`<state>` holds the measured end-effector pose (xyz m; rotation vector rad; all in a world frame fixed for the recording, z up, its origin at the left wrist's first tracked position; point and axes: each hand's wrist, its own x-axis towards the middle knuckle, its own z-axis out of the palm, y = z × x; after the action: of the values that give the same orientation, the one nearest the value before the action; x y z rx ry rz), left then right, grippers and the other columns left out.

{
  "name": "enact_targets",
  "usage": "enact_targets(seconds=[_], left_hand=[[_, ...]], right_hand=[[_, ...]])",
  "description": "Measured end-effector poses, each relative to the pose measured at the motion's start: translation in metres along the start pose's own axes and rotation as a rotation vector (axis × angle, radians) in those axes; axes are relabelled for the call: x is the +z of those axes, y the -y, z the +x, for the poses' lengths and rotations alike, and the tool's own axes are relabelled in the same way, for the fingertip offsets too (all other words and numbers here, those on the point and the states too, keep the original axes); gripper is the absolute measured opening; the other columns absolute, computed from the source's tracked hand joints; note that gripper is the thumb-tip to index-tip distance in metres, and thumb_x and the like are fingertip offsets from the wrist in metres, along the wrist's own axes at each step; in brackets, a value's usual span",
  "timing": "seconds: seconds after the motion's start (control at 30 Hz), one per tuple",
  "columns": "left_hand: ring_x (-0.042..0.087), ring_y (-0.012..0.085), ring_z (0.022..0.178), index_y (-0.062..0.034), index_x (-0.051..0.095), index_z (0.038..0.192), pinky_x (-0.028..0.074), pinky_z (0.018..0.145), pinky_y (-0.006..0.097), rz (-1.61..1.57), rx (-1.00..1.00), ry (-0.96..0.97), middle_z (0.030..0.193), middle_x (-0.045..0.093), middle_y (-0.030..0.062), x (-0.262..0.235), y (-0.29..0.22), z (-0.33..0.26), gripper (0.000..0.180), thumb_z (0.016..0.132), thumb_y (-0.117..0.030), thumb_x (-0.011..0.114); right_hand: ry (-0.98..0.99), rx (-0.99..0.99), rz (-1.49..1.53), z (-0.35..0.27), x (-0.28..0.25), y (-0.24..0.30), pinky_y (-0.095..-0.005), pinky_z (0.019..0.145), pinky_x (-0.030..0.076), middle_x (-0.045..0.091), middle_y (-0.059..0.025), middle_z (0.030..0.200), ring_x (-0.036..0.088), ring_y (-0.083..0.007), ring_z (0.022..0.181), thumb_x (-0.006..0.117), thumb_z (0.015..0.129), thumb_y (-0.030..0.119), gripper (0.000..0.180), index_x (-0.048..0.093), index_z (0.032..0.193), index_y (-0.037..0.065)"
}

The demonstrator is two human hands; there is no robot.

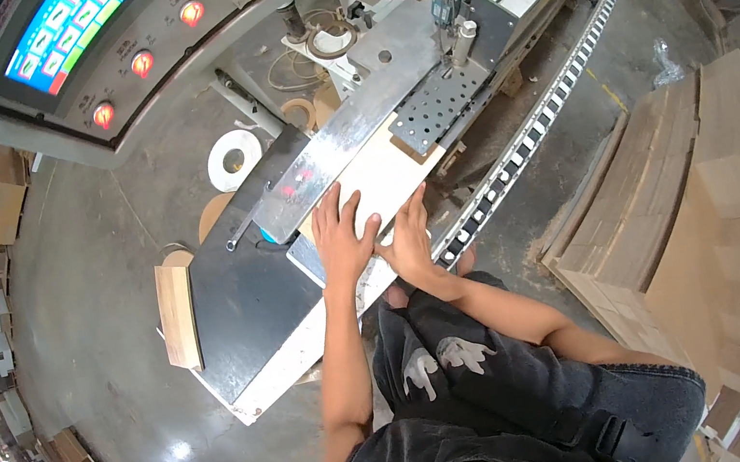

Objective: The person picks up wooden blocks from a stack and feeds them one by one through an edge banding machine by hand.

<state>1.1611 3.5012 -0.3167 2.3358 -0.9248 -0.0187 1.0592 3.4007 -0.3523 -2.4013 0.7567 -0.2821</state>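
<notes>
A white board (381, 178) lies on the machine table, its far long edge along a shiny metal guide (342, 149). My left hand (344, 237) rests flat on the board with its fingers spread toward the guide. Just to its right, my right hand (408, 240) lies at the board's near edge, fingers stretched out and the thumb close to my left hand. Neither hand is wrapped around anything. The board's far right end reaches a dark plate with holes (438, 109), where a brown edge shows.
A control panel with a lit screen (74, 31) and glowing red buttons overhangs the upper left. A wrench (238, 234) and a wooden block (177, 317) lie on the black table (256, 309). A roller rail (527, 146) runs off to the upper right. Stacked boards (641, 185) stand at right.
</notes>
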Motion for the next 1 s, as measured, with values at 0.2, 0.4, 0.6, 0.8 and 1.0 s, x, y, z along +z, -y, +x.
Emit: enact_targets(seconds=[0.2,0.4,0.6,0.8,1.0], left_hand=[[0.039,0.0406,0.149,-0.0074,0.064,0.14,0.029,0.123,0.054,0.046,-0.096,-0.077,0.162,0.044,0.0167,0.001,0.008,-0.029,0.048,0.097,-0.029,0.067],[0.041,0.0438,0.147,0.0001,0.056,0.143,0.033,0.12,0.051,-0.039,-0.265,-0.243,0.158,0.047,0.0216,0.015,0.005,-0.038,0.053,0.101,-0.033,0.06],[0.044,0.0416,0.145,-0.0014,0.053,0.146,0.036,0.119,0.049,0.05,-0.341,-0.287,0.155,0.047,0.0228,0.023,-0.002,-0.033,0.066,0.107,-0.054,0.048],[0.049,0.0435,0.139,-0.0027,0.047,0.152,0.039,0.116,0.05,0.121,-0.379,-0.359,0.151,0.05,0.0243,0.029,0.0,-0.031,0.073,0.104,-0.058,0.05],[0.053,0.0435,0.136,0.0058,0.05,0.147,0.039,0.116,0.047,0.133,-0.38,-0.408,0.145,0.056,0.0268,0.037,0.008,-0.032,0.077,0.102,-0.057,0.055]], right_hand=[[-0.046,-0.068,0.218,0.009,-0.004,-0.021,-0.0397,0.068,0.06,-0.005,-0.051,0.16,0.071,-0.0473,0.096,0.089,0.078,0.051,0.12,0.028,0.14,-0.033],[0.033,-0.01,0.36,0.034,-0.02,-0.046,-0.0376,0.065,0.06,-0.013,-0.0476,0.161,0.073,-0.0391,0.091,0.089,0.078,0.05,0.128,0.015,0.146,-0.03],[0.029,0.022,0.425,0.073,-0.055,-0.077,-0.0368,0.067,0.061,-0.014,-0.0399,0.166,0.071,-0.0326,0.086,0.091,0.077,0.044,0.128,0.012,0.149,-0.027],[0.108,0.098,0.279,0.109,-0.08,-0.113,-0.0337,0.074,0.063,-0.011,-0.0344,0.169,0.072,-0.0249,0.087,0.095,0.071,0.041,0.141,0.001,0.16,-0.015],[0.018,0.004,0.191,0.13,-0.101,-0.146,-0.043,0.065,0.061,-0.009,-0.0476,0.162,0.073,-0.0487,0.082,0.09,0.071,0.057,0.134,0.021,0.148,-0.029]])
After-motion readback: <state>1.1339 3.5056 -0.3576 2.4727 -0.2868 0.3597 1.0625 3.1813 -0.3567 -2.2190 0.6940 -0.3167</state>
